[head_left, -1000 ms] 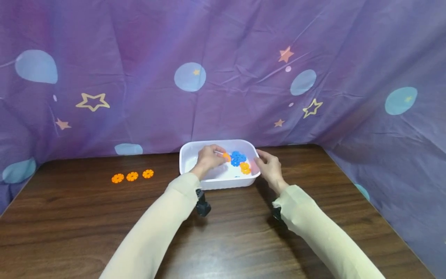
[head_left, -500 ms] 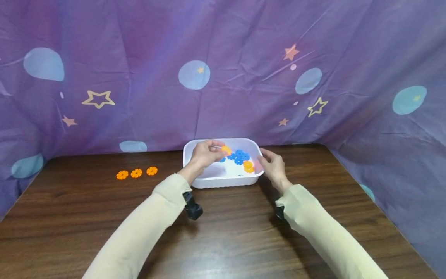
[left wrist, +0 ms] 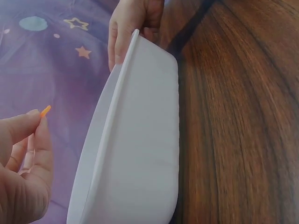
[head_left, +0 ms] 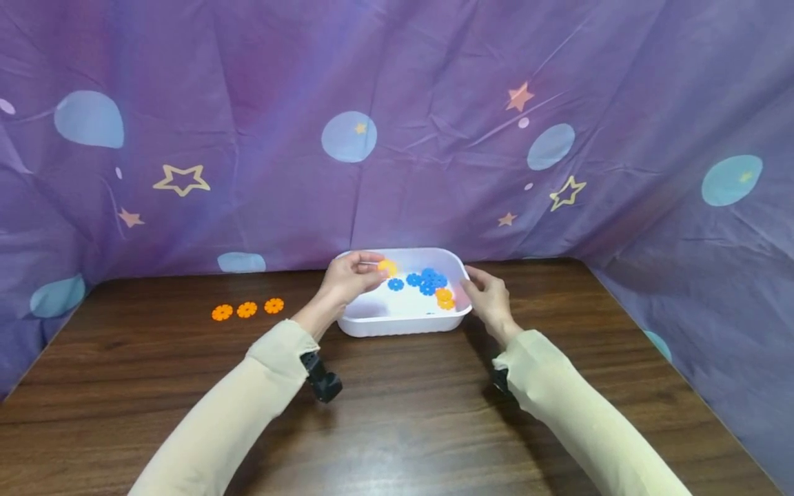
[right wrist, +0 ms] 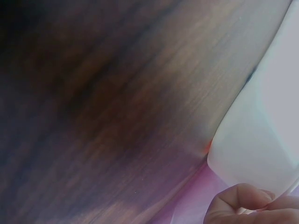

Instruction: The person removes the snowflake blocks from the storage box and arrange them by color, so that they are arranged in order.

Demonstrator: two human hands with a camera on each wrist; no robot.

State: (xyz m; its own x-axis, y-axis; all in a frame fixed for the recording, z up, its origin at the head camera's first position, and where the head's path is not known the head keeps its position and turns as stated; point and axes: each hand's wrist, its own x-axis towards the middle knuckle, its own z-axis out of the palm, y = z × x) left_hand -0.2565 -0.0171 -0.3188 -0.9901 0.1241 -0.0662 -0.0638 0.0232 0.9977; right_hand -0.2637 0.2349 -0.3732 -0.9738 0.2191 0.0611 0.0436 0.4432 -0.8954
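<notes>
Between thumb and fingertips my left hand (head_left: 344, 281) pinches an orange notched plastic disc (head_left: 387, 267), raised over the left part of a white plastic basin (head_left: 403, 326). In the left wrist view the same disc (left wrist: 46, 111) shows edge-on, apart from the basin's wall (left wrist: 140, 126). My right hand (head_left: 490, 300) grips the basin's right rim, thumb on one side and fingers on the other, as the right wrist view also shows with the thumb (right wrist: 243, 196) at the rim. Inside the basin lie several blue notched discs (head_left: 428, 281) and a few orange ones (head_left: 444, 298).
Three orange discs (head_left: 247, 309) lie in a row on the brown wooden table (head_left: 397, 413), left of the basin. A purple curtain (head_left: 273, 138) with stars hangs behind the table's back edge. Black wrist cameras (head_left: 322, 379) sit beneath the sleeves.
My left hand has lifted the orange disc from among the discs and drawn it leftward, uncovering more blue discs. The right hand still holds the rim. The head view has shifted slightly.
</notes>
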